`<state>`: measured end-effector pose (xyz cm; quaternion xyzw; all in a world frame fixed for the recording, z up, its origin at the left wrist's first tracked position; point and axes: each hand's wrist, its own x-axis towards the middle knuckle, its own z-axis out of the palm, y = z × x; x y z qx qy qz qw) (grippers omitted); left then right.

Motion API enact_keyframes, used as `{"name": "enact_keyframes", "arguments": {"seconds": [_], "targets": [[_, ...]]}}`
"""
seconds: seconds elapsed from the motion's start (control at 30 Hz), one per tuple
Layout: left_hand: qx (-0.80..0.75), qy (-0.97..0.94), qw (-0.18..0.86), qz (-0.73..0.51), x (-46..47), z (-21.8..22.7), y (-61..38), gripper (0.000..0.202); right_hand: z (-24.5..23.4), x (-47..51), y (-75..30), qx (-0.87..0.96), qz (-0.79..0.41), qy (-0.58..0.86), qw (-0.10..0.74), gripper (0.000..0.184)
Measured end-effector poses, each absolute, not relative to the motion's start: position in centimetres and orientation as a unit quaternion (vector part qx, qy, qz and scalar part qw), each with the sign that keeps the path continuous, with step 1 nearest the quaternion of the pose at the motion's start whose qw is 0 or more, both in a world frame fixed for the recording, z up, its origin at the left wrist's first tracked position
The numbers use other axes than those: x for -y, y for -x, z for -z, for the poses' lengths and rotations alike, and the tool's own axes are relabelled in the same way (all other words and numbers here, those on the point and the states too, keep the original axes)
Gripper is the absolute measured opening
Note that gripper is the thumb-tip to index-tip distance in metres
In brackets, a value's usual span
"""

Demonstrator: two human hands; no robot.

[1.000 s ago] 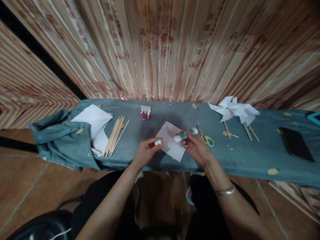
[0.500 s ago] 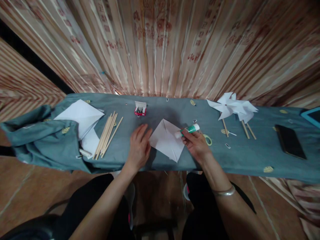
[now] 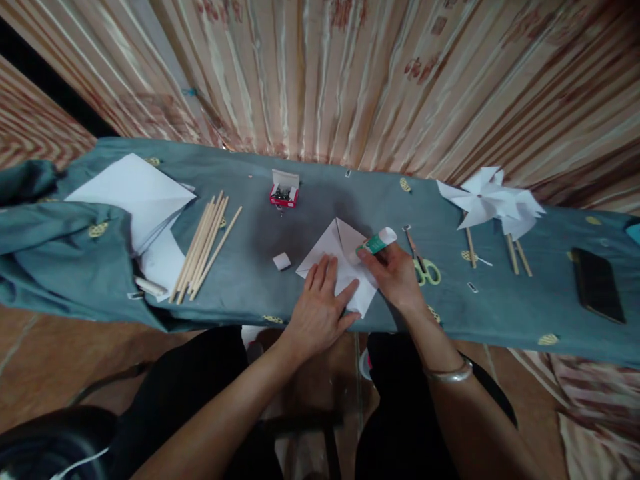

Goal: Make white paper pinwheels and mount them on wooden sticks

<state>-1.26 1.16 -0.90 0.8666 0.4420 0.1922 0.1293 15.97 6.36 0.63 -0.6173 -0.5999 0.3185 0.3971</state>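
Note:
A creased white paper square [image 3: 334, 252] lies on the teal cloth [image 3: 260, 280] in front of me. My left hand [image 3: 323, 307] rests flat on its near corner, fingers spread. In my right hand [image 3: 395, 273] is a green-and-white glue stick [image 3: 377, 241], its tip pointing down at the middle of the paper. The white glue cap [image 3: 281, 261] lies on the cloth just left of the paper.
Several wooden sticks [image 3: 203, 248] and a stack of white paper [image 3: 133, 190] lie at the left. A small red box of pins [image 3: 284, 190] sits behind the paper. Scissors [image 3: 425, 267], finished paper pinwheels [image 3: 493, 200] and a black phone [image 3: 597, 283] are to the right.
My left hand let go of the white cap, which now lies on the cloth, and moved right onto the paper. The right hand lowered the glue stick to the paper.

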Motion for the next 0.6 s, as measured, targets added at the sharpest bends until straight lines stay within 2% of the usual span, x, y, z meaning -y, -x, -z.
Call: {"name": "enact_keyframes", "arguments": {"seconds": [0.4, 0.6], "targets": [[-0.451, -0.862, 0.136, -0.188, -1.0, 0.8, 1.0, 0.057, -0.8, -6.5, -14.7, 0.623, -0.279, 0.633, 0.364, 0.03], [-0.455, -0.856, 0.149, -0.194, -1.0, 0.8, 1.0, 0.056, -1.3, -6.1, -14.3, 0.65, -0.216, 0.652, 0.326, 0.03]]}}
